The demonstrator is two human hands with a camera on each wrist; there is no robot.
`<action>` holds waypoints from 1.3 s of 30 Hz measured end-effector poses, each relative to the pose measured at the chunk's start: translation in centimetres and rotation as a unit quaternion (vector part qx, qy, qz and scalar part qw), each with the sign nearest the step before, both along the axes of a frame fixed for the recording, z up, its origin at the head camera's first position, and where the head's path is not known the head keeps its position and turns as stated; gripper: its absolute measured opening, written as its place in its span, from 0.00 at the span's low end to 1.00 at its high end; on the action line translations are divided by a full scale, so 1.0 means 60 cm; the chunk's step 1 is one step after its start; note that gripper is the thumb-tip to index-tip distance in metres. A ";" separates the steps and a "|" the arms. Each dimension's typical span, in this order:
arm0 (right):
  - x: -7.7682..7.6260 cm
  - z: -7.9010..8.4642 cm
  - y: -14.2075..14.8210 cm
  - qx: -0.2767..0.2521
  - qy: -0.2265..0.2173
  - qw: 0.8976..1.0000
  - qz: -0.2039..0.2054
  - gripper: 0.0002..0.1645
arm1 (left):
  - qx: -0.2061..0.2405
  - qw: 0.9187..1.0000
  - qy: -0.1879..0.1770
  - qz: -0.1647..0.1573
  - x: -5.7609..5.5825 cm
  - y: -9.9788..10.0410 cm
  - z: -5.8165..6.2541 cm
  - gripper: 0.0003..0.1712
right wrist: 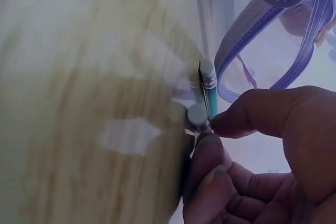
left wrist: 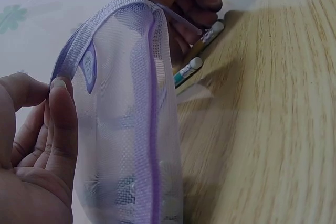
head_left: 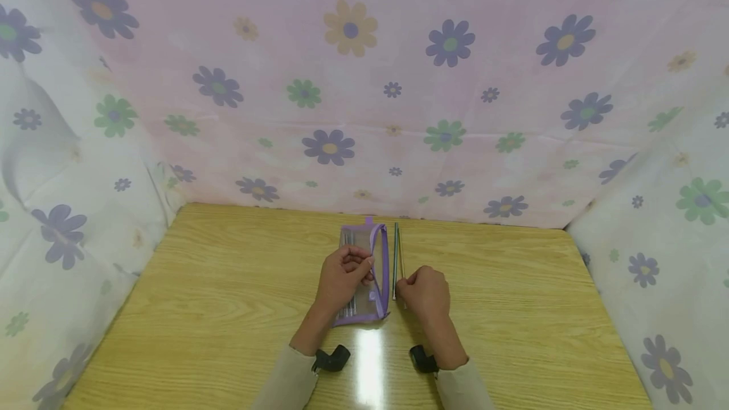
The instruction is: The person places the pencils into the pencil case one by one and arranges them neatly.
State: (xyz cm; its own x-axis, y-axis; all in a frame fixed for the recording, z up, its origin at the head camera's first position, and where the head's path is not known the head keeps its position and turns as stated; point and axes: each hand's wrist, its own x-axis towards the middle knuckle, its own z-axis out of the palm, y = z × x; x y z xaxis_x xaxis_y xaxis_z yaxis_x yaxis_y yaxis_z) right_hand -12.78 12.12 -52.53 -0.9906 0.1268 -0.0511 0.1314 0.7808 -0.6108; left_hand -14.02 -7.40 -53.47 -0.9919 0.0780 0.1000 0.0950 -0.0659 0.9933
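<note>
A purple-trimmed mesh zip pouch (head_left: 364, 239) stands on the table with its zipped mouth gaping toward the right. My left hand (head_left: 342, 280) pinches one edge of that mouth between thumb and index finger (left wrist: 64, 114). Just right of the pouch lies a green pencil (head_left: 395, 252), its white eraser end (left wrist: 195, 63) toward me. Beside it, my right hand (head_left: 427, 296) pinches a yellowish pencil (head_left: 402, 252) near its eraser end (right wrist: 198, 115). Through the mesh, several slim sticks (head_left: 348, 305) show along the pouch's left side.
The wood-grain table (head_left: 228, 283) stretches to both sides of the pouch. Flowered cloth (head_left: 387, 106) hangs behind it and along the left and right. Black wrist cameras (head_left: 333, 358) sit at both cuffs. A bright reflection lies on the near tabletop.
</note>
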 end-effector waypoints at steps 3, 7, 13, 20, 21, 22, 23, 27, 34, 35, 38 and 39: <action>0.000 0.001 -0.001 0.028 -0.006 1.000 -0.006 0.26 | -0.002 1.000 -0.002 -0.001 0.000 0.000 0.002 0.05; 0.002 0.006 -0.003 0.055 -0.016 0.998 -0.015 0.29 | -0.002 1.000 -0.007 0.002 0.000 0.001 0.004 0.05; 0.003 0.009 -0.003 0.070 -0.034 0.997 -0.029 0.27 | -0.003 1.000 -0.013 0.006 0.000 0.001 0.007 0.05; 0.003 0.007 -0.003 0.086 -0.032 0.995 -0.038 0.26 | 0.000 1.000 -0.014 0.006 -0.001 0.001 0.006 0.04; 0.003 0.007 -0.003 0.089 -0.034 0.995 -0.039 0.26 | -0.001 1.000 -0.014 0.006 -0.001 0.001 0.005 0.04; 0.003 0.007 -0.003 0.091 -0.036 0.994 -0.040 0.25 | -0.001 1.000 -0.014 0.006 -0.001 0.000 0.005 0.04; 0.003 0.007 -0.003 0.092 -0.038 0.994 -0.041 0.25 | -0.002 1.000 -0.013 0.005 -0.001 0.000 0.004 0.04; 0.003 0.007 -0.001 0.102 -0.044 0.993 -0.040 0.24 | -0.003 1.000 -0.009 0.004 -0.001 0.000 0.003 0.05; 0.002 0.009 0.004 0.095 -0.046 0.994 -0.035 0.23 | -0.003 1.000 -0.008 0.003 0.000 -0.002 0.003 0.05; 0.002 0.009 0.005 0.091 -0.045 0.994 -0.034 0.23 | -0.003 1.000 -0.008 0.003 0.000 -0.002 0.003 0.05; 0.004 0.012 0.009 0.073 -0.046 0.996 -0.027 0.25 | -0.003 1.000 -0.008 0.003 0.000 -0.002 0.002 0.05; 0.004 0.013 0.009 0.067 -0.050 0.996 -0.026 0.25 | -0.002 1.000 -0.009 0.002 0.000 -0.002 0.001 0.05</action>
